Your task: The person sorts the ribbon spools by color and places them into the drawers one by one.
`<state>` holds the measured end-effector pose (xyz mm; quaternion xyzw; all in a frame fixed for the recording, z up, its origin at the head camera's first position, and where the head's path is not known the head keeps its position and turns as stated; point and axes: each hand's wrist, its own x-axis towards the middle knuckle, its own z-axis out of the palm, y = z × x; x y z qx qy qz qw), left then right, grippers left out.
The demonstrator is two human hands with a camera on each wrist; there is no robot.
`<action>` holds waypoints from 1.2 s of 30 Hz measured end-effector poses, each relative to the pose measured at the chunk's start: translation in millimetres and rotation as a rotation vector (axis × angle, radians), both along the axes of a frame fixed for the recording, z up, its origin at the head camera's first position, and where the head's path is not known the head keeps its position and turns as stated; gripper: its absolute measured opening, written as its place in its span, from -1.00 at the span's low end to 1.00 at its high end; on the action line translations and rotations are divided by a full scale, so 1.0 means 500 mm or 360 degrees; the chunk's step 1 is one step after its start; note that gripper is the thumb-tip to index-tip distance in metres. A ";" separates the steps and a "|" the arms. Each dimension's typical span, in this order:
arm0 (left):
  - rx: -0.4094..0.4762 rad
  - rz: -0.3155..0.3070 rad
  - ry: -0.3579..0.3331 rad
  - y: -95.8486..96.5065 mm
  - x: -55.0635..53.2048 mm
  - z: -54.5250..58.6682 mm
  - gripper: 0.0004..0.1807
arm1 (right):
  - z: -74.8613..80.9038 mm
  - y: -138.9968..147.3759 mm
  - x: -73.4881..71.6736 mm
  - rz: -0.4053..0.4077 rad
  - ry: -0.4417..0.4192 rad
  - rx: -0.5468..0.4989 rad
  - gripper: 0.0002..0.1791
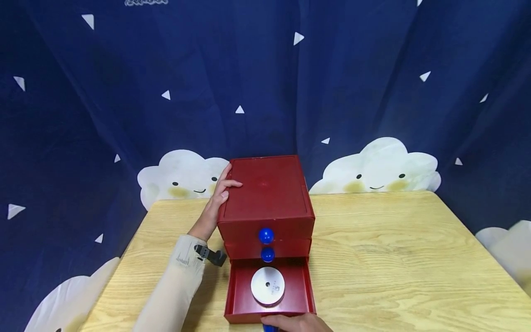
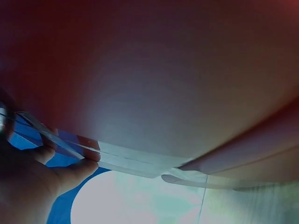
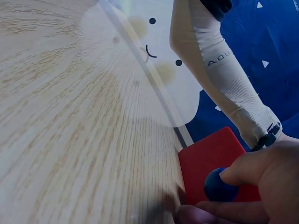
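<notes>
A dark red cabinet (image 1: pixel 265 193) with three drawers stands on the table. Its bottom drawer (image 1: pixel 300 299) is pulled out, and a round white disc (image 1: pixel 260 280) with a small centre hole and fine print lies inside it. My left hand (image 1: pixel 215 200) rests against the cabinet's upper left side, fingertips over the top edge. At the drawer's front, my right hand (image 1: pixel 299 322) pinches the blue knob (image 3: pixel 218 186) between thumb and fingers. In the left wrist view, the cabinet's side fills most of the picture.
Two more blue knobs, an upper one (image 1: pixel 266 235) and a lower one (image 1: pixel 268 254), mark the upper drawers, both pushed in. A light wooden table (image 1: pixel 394 249) lies beneath. Behind it hangs a navy curtain (image 1: pixel 257 69) with white triangles and smiling clouds.
</notes>
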<state>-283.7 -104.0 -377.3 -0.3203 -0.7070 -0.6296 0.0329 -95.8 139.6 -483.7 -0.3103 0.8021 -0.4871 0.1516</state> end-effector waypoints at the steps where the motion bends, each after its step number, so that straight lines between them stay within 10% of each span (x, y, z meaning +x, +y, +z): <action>1: 0.0002 -0.0003 0.0007 0.002 0.001 0.002 -0.54 | 0.002 0.001 -0.001 0.0001 0.0028 0.0038 -0.58; 11: -0.0010 -0.0031 -0.0070 -0.011 0.001 -0.009 -0.54 | -0.007 -0.008 0.004 -0.0050 -0.0077 -0.0054 -0.61; 36: 0.0023 -0.0024 -0.0071 0.004 0.008 0.003 -0.55 | -0.006 0.009 -0.013 -0.0004 0.0213 0.0137 -0.60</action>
